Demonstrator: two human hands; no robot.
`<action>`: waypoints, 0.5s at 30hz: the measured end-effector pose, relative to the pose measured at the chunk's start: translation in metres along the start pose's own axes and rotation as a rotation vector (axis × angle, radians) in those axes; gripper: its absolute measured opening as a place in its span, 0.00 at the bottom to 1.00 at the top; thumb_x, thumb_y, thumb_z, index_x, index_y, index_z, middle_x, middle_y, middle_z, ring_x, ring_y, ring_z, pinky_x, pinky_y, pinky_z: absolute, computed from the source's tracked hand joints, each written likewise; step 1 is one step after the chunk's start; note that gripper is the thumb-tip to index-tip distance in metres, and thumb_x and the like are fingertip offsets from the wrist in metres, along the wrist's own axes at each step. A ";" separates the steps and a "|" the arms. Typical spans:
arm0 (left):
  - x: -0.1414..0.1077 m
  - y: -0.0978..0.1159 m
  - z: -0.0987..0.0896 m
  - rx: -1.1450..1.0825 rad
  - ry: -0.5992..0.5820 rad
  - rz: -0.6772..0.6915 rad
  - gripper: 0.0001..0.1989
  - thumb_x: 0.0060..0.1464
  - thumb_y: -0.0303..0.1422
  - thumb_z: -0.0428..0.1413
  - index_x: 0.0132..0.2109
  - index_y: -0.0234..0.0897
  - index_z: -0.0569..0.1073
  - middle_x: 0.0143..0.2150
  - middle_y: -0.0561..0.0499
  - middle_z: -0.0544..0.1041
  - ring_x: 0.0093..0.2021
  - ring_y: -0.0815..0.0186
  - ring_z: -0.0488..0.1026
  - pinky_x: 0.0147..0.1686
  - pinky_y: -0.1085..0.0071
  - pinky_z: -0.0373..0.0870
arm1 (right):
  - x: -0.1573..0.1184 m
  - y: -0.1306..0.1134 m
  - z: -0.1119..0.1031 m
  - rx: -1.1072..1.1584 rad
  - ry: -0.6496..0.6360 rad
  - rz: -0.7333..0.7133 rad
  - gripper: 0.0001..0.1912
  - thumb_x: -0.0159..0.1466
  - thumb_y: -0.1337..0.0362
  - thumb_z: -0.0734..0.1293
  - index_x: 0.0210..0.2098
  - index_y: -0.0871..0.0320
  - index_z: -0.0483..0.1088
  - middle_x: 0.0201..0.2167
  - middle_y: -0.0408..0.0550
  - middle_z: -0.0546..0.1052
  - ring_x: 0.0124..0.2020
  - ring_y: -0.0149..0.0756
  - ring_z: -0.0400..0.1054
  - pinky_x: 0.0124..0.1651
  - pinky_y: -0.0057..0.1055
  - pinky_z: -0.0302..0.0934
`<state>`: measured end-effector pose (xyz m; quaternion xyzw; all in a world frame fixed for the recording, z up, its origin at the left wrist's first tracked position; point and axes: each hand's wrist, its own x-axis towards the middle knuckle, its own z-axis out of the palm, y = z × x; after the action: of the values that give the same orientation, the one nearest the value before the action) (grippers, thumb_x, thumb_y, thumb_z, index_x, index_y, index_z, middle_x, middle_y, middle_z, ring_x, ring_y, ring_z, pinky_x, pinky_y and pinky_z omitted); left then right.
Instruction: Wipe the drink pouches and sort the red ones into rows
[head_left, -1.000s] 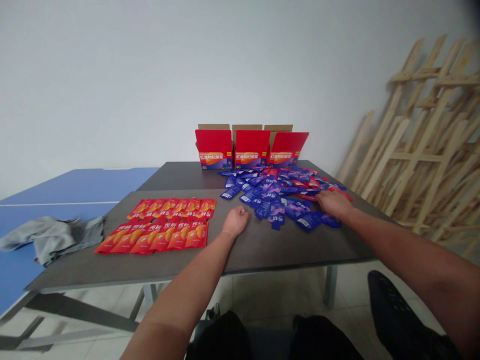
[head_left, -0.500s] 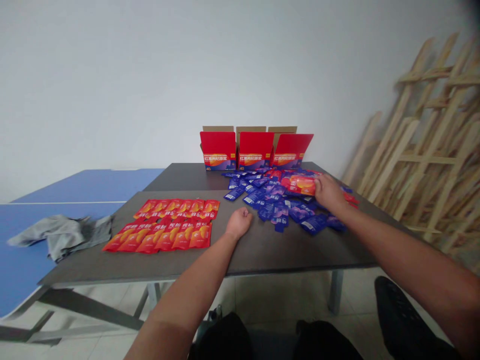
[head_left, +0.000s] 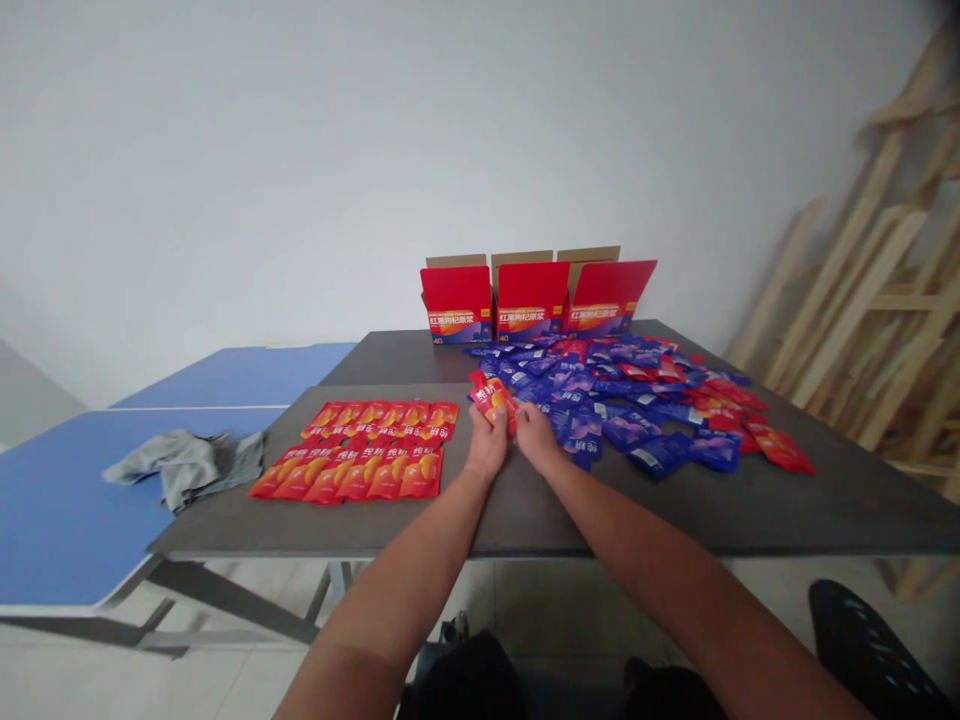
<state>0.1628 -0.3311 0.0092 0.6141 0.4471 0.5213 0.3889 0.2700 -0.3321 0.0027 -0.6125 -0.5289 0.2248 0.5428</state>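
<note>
Holding one red pouch (head_left: pixel 495 396), its long axis slanting, left hand (head_left: pixel 487 444) and right hand (head_left: pixel 535 438) both clamp it right of the red rows (head_left: pixel 354 468), the left nearer.

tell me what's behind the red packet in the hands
Beyond the red packet, blue packets, tabletop, boxes and wall show; whatever lies directly behind it is covered.

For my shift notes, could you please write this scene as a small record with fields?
Left hand: holds a red pouch
Right hand: grips the same pouch at its right edge
Sorted: red pouches, two rows
Mixed pile: blue and red, right of the rows
Boxes: three, flaps raised, behind the pile
Cloth: grey, left of the rows
</note>
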 end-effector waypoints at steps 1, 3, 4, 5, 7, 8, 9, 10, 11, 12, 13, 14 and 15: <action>0.000 0.001 0.000 0.004 0.016 0.003 0.19 0.61 0.40 0.49 0.54 0.36 0.56 0.51 0.42 0.71 0.49 0.64 0.71 0.50 0.67 0.65 | -0.002 0.000 0.000 -0.004 -0.029 -0.035 0.10 0.62 0.58 0.56 0.26 0.53 0.61 0.24 0.42 0.69 0.26 0.34 0.63 0.29 0.29 0.56; 0.000 0.001 0.000 0.022 0.034 0.005 0.19 0.60 0.39 0.51 0.55 0.35 0.58 0.51 0.42 0.71 0.49 0.63 0.71 0.52 0.65 0.64 | -0.005 0.001 -0.004 0.021 -0.076 -0.083 0.12 0.62 0.56 0.56 0.24 0.53 0.60 0.23 0.42 0.68 0.27 0.35 0.63 0.29 0.29 0.57; 0.000 0.000 0.000 0.020 0.039 0.007 0.19 0.60 0.38 0.52 0.54 0.35 0.59 0.51 0.42 0.72 0.49 0.63 0.71 0.52 0.65 0.65 | -0.007 0.001 -0.005 0.054 -0.094 -0.085 0.14 0.62 0.55 0.57 0.24 0.53 0.60 0.23 0.42 0.68 0.27 0.35 0.63 0.28 0.28 0.57; 0.001 -0.001 0.000 0.005 0.039 0.006 0.19 0.59 0.39 0.52 0.54 0.35 0.60 0.51 0.42 0.72 0.49 0.62 0.72 0.51 0.65 0.65 | -0.008 0.001 -0.007 0.104 -0.111 -0.071 0.15 0.62 0.52 0.58 0.24 0.54 0.61 0.23 0.42 0.68 0.27 0.34 0.63 0.28 0.28 0.57; 0.001 -0.004 0.001 -0.063 0.019 0.002 0.20 0.58 0.39 0.54 0.53 0.35 0.62 0.50 0.43 0.73 0.47 0.63 0.73 0.49 0.65 0.68 | -0.008 0.000 -0.008 0.281 -0.122 0.003 0.17 0.61 0.47 0.60 0.27 0.54 0.63 0.23 0.41 0.69 0.27 0.34 0.64 0.27 0.28 0.59; 0.001 -0.006 0.001 -0.110 -0.010 0.001 0.20 0.57 0.39 0.54 0.53 0.35 0.62 0.49 0.43 0.74 0.46 0.63 0.73 0.47 0.66 0.69 | -0.008 -0.001 -0.008 0.401 -0.124 0.057 0.18 0.60 0.45 0.61 0.30 0.54 0.65 0.24 0.41 0.70 0.26 0.34 0.65 0.27 0.28 0.60; 0.001 -0.007 0.001 -0.158 -0.055 -0.002 0.21 0.56 0.39 0.55 0.53 0.35 0.63 0.49 0.44 0.74 0.44 0.64 0.73 0.46 0.66 0.69 | -0.007 -0.003 -0.009 0.527 -0.134 0.114 0.19 0.58 0.43 0.63 0.33 0.53 0.65 0.25 0.41 0.71 0.26 0.34 0.66 0.27 0.29 0.61; 0.000 -0.008 0.001 -0.199 -0.114 -0.008 0.22 0.55 0.40 0.56 0.54 0.35 0.63 0.48 0.44 0.75 0.44 0.64 0.74 0.45 0.67 0.70 | -0.005 -0.005 -0.010 0.642 -0.157 0.167 0.21 0.57 0.42 0.64 0.36 0.53 0.65 0.26 0.41 0.72 0.27 0.35 0.67 0.27 0.30 0.62; -0.001 -0.008 0.001 -0.228 -0.182 -0.015 0.24 0.53 0.40 0.58 0.53 0.35 0.64 0.47 0.44 0.76 0.43 0.64 0.74 0.45 0.67 0.70 | -0.004 -0.007 -0.011 0.734 -0.190 0.213 0.22 0.56 0.42 0.65 0.38 0.54 0.66 0.27 0.42 0.73 0.27 0.36 0.69 0.28 0.31 0.63; -0.002 -0.007 0.001 -0.247 -0.248 -0.026 0.25 0.52 0.41 0.60 0.53 0.35 0.65 0.47 0.45 0.76 0.42 0.64 0.74 0.44 0.67 0.70 | -0.002 -0.008 -0.013 0.799 -0.219 0.246 0.23 0.55 0.42 0.66 0.38 0.54 0.66 0.27 0.42 0.74 0.28 0.36 0.70 0.29 0.32 0.64; -0.003 -0.006 0.000 -0.258 -0.305 -0.040 0.26 0.50 0.42 0.61 0.52 0.35 0.66 0.46 0.45 0.76 0.42 0.64 0.74 0.44 0.67 0.71 | 0.000 -0.009 -0.015 0.839 -0.237 0.267 0.23 0.54 0.42 0.68 0.37 0.55 0.66 0.27 0.43 0.74 0.28 0.37 0.70 0.31 0.33 0.65; -0.005 -0.005 0.000 -0.264 -0.344 -0.054 0.27 0.48 0.42 0.62 0.52 0.35 0.67 0.45 0.46 0.77 0.42 0.64 0.74 0.44 0.67 0.71 | 0.003 -0.009 -0.017 0.862 -0.230 0.279 0.23 0.53 0.43 0.69 0.35 0.55 0.66 0.27 0.43 0.75 0.28 0.37 0.71 0.32 0.33 0.66; -0.006 -0.003 0.000 -0.270 -0.362 -0.068 0.27 0.46 0.43 0.63 0.51 0.34 0.68 0.45 0.46 0.77 0.41 0.64 0.75 0.43 0.68 0.71 | 0.005 -0.009 -0.019 0.874 -0.203 0.280 0.23 0.52 0.44 0.70 0.34 0.55 0.66 0.26 0.43 0.75 0.28 0.37 0.71 0.33 0.34 0.66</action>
<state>0.1620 -0.3359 0.0045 0.6245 0.3168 0.4441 0.5589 0.2840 -0.3376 0.0182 -0.3669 -0.3475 0.5562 0.6597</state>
